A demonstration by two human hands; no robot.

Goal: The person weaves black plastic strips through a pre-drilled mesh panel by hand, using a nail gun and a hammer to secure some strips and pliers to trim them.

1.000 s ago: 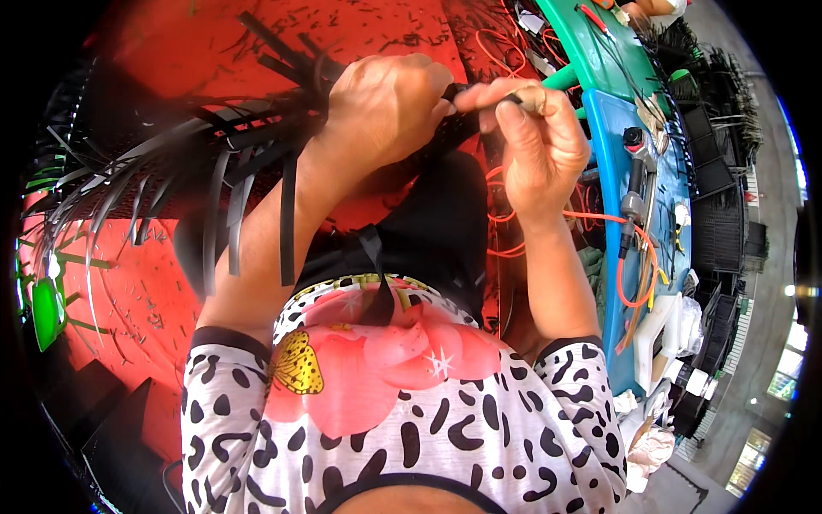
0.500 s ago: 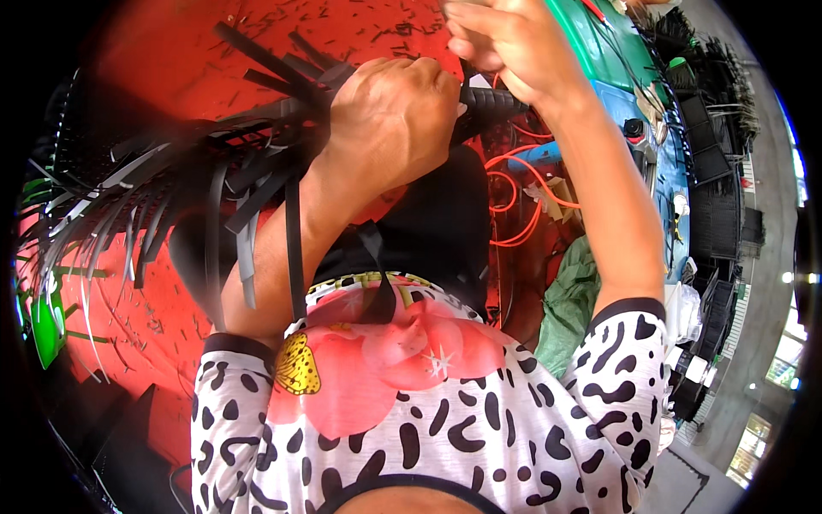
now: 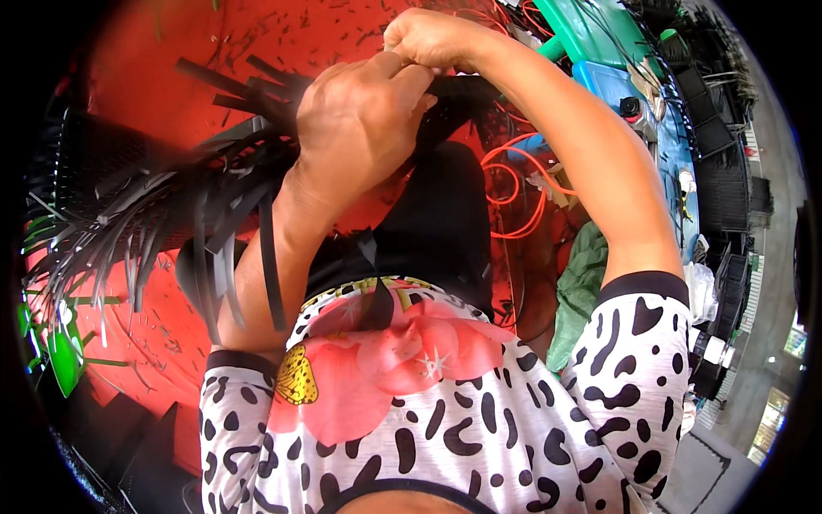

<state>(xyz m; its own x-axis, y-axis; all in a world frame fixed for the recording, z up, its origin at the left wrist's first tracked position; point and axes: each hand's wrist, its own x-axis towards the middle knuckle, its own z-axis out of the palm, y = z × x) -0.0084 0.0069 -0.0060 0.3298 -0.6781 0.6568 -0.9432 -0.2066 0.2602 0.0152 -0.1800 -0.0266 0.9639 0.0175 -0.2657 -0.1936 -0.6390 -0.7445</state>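
Long flat black strips [image 3: 244,193] fan out to the left and hang over my left forearm, some with a grey sheen. My left hand [image 3: 355,120] is closed around the black strips, with several ends sticking out past its far left side. Right against its fingers, my right hand [image 3: 432,38] is closed in a pinch; what sits between those fingertips is hidden. A dark black piece [image 3: 471,90] shows under my right wrist, and its join with the strips cannot be made out.
Short black offcuts litter the red surface [image 3: 257,34]. On the right lie an orange-red hose [image 3: 516,231], crumpled green cloth or plastic [image 3: 578,287], a green bin [image 3: 591,34] and a blue container [image 3: 616,86]. Stacked black woven pieces [image 3: 728,206] stand farther right. A green object [image 3: 64,351] is at left.
My right hand has come down and left, from apart above to against my left hand, and its fingers have closed. The left hand has shifted slightly left, still gripping the strips.
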